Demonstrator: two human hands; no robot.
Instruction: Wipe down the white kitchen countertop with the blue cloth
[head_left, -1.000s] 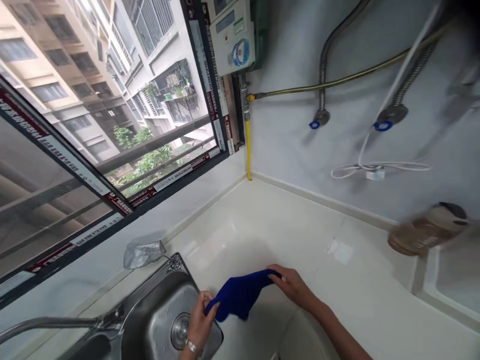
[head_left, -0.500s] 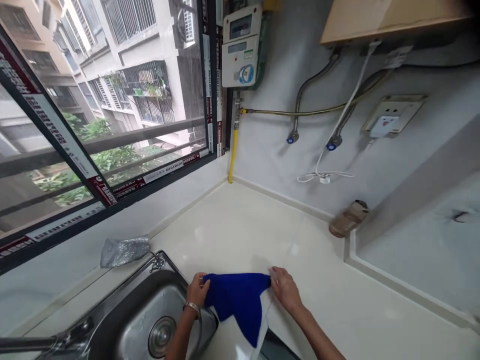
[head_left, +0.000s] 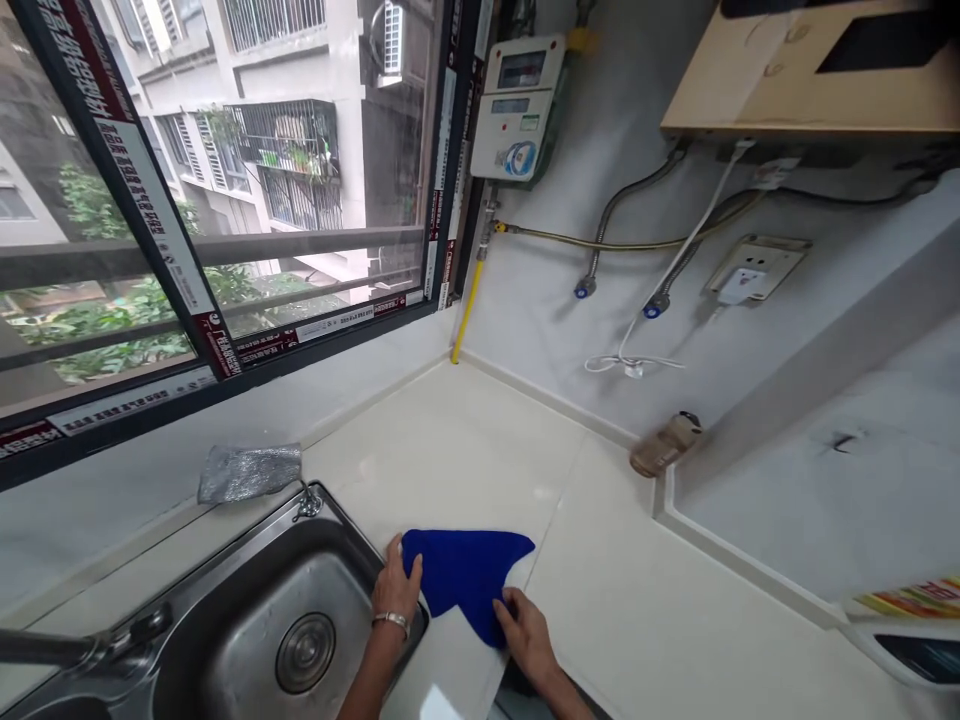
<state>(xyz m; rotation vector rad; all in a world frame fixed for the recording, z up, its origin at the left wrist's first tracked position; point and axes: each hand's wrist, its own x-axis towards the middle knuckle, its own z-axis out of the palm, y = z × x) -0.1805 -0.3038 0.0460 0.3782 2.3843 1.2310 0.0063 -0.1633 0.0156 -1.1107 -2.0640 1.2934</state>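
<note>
A blue cloth (head_left: 465, 570) lies partly spread on the pale countertop beside the sink, its right tip pointing out to the side. At its left edge is my left hand (head_left: 396, 585), with a bracelet on the wrist; the thumb is over the fabric and the hand is closed on it. My right hand (head_left: 527, 632) is pinching the cloth's lower right corner near the counter's front edge. The steel sink (head_left: 247, 610) with its round drain (head_left: 306, 652) is just left of my left hand.
A faucet (head_left: 90, 645) reaches in at the left. Behind the sink lies a silvery wrapped bundle (head_left: 251, 472). A brown container (head_left: 666, 444) leans by the wall corner. Hoses, a white cord (head_left: 634, 365) and a meter (head_left: 517, 110) hang on the wall. The window (head_left: 262, 150) is at left.
My right hand has let go of the cloth's upper right corner and moved down to its lower corner. The cloth has settled onto the counter. The camera view has shifted slightly.
</note>
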